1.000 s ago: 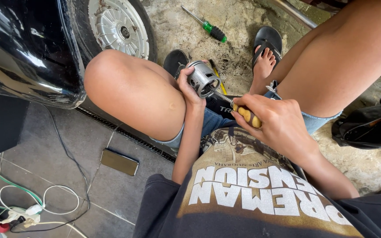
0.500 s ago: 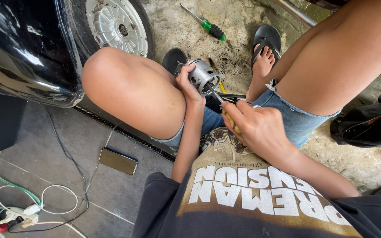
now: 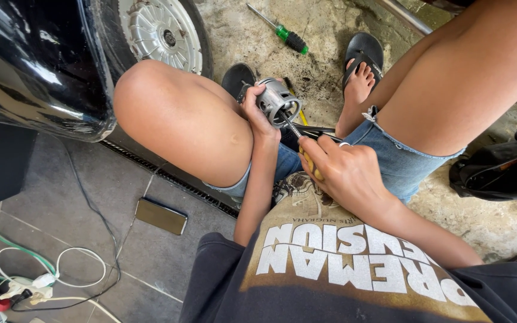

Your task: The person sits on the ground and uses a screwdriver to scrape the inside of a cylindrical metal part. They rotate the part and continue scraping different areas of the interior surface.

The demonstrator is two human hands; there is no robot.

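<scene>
Right hand (image 3: 345, 173) shifted nearer since the earlier frame, grip closed on a yellow-handled screwdriver (image 3: 299, 139), tip in the piston (image 3: 276, 100) clasped by the left hand (image 3: 257, 113) above the knees; best worked with piston steady.

1. The metal cylinder part (image 3: 276, 100) sits in the left hand (image 3: 257, 113), between the two knees.
2. The right hand (image 3: 342, 173), nearer the body, holds a screwdriver (image 3: 302, 143) whose tip touches that part.
3. Another screwdriver (image 3: 279, 30) lies on the ground beyond, right of the wheel (image 3: 160, 33).
4. A flat phone (image 3: 161, 216) lies on the floor left of the left forearm.
</scene>
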